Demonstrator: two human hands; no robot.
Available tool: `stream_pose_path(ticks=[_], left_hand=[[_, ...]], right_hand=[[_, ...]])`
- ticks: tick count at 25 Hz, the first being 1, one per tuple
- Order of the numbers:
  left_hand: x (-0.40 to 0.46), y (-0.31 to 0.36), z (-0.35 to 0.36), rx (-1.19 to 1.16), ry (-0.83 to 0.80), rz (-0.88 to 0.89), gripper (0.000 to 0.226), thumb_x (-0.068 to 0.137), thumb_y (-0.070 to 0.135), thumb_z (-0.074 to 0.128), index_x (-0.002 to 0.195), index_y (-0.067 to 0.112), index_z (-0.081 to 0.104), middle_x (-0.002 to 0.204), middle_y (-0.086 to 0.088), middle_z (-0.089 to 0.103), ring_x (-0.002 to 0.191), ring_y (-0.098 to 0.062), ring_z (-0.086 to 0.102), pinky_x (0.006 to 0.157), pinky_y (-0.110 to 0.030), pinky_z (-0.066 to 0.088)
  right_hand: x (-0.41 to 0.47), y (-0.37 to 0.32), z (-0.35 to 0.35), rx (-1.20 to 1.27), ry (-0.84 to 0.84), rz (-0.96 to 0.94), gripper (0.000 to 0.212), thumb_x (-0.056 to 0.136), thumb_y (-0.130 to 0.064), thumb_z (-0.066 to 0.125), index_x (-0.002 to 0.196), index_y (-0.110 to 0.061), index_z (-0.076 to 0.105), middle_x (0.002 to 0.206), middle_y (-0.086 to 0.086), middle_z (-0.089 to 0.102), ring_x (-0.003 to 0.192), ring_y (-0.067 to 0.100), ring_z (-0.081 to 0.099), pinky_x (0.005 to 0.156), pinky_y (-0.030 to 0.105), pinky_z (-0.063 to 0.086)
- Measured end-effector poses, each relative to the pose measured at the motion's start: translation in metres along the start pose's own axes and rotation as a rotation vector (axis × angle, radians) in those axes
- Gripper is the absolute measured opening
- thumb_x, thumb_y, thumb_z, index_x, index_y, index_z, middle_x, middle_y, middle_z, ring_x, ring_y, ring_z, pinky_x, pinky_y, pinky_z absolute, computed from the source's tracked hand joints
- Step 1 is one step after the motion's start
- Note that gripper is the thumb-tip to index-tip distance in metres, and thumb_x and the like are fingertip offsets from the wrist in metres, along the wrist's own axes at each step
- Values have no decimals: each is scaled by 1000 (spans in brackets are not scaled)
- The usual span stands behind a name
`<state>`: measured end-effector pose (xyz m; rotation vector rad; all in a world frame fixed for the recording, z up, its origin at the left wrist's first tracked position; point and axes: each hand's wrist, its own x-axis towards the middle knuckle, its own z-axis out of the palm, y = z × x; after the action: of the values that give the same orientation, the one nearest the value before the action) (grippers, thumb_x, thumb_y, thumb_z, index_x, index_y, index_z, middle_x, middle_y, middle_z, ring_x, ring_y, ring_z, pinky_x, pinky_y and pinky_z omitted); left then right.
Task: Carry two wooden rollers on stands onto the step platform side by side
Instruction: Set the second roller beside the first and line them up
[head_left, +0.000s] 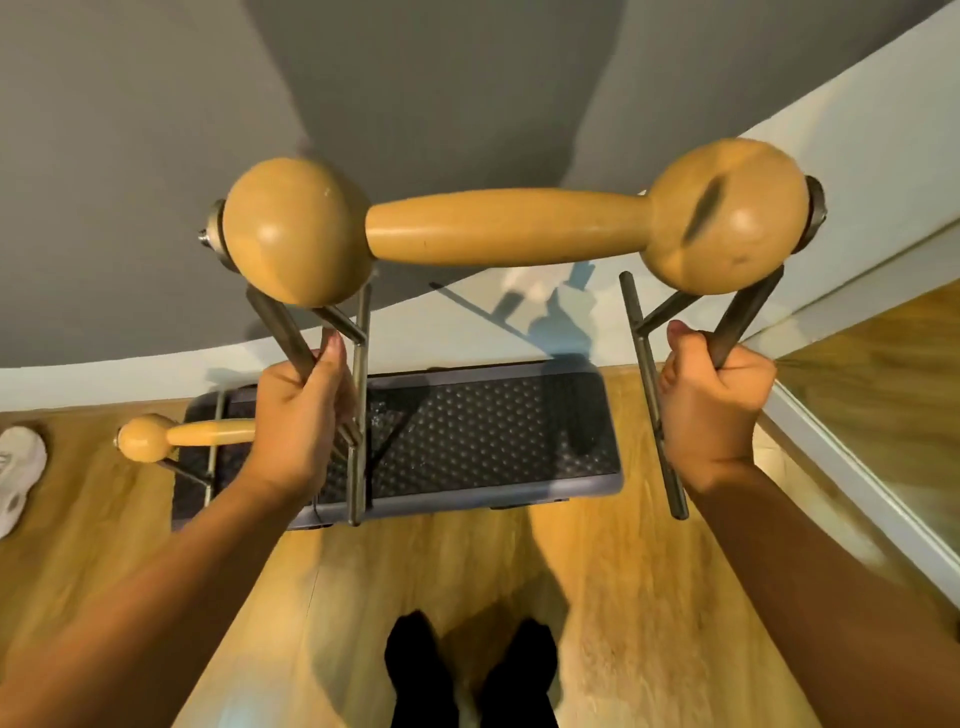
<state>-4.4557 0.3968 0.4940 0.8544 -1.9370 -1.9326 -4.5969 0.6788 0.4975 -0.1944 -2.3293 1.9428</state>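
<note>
Hands share the load: the left hand and the right hand each clench a slanted leg of the dark metal stand, one per end, so the tan dumbbell-shaped wooden roller stays level above the grey dimpled step platform. A second, matching roller already sits at its left end, leaving the right part free; both forearms reach forward, wrists raised

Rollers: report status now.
Left hand and right hand grip second roller's stand, airborne. First roller on platform left. Right side free.
</note>
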Motion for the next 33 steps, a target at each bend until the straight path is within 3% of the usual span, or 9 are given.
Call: stream_pose_path(ticks=[5,9,12,16,19,21,23,26,33], left_hand=[[21,-92,12,2,88,-134,53,102,52,53,56,26,56,58,4,42,59,-12,36,63,-34,32],[37,-153,20,-179,160,-245,45,105,36,57,61,29,60,62,7,41,60,-8,39,72,-31,32],[51,-193,26,-239,194,-270,36,101,35,65,65,29,61,67,4,37,62,-7,38,72,-28,32],[67,-236,36,-329,277,-314,38,99,30,68,61,29,73,64,7,38,57,-6,39,65,-22,35],[75,-266,42,-342,307,-319,29,101,25,65,75,25,78,56,11,37,53,-5,35,59,-18,35],[78,-285,45,-318,335,-301,18,102,22,63,86,21,71,52,13,36,52,-5,32,58,-20,31],[80,-300,47,-300,359,-298,22,102,21,63,80,19,61,51,12,34,53,-6,29,58,-23,28],[84,-318,46,-281,365,-283,43,103,24,63,64,22,45,53,8,31,56,-9,26,62,-27,28],[100,-348,54,-242,393,-212,46,95,26,68,60,24,38,51,10,27,65,-18,15,61,-28,26]], right_hand=[[9,99,29,-55,43,38,38,97,-27,65,60,-22,58,57,2,53,60,19,53,63,34,46],[9,169,47,-46,46,-9,43,95,-28,66,56,-19,53,47,-13,46,47,8,48,51,23,40],[11,221,58,-67,36,-39,45,97,-26,65,56,-11,52,47,-3,46,45,7,46,48,14,32],[12,273,68,-74,1,30,42,93,-40,62,52,-28,58,45,-7,46,47,8,48,50,16,38],[13,310,73,-80,-5,58,41,91,-43,63,55,-24,60,52,7,49,51,13,50,54,29,45],[13,330,75,-85,-31,69,43,92,-41,63,57,-15,58,52,13,47,53,24,49,55,41,43],[14,345,79,-72,-47,101,44,92,-40,62,57,-12,56,52,17,44,55,31,46,58,47,41],[14,355,86,-29,-96,166,43,91,-37,61,50,-25,57,48,-6,43,52,19,43,59,42,37],[15,376,94,23,-95,193,47,94,-23,59,47,-27,53,49,-8,40,54,17,36,57,36,32]])
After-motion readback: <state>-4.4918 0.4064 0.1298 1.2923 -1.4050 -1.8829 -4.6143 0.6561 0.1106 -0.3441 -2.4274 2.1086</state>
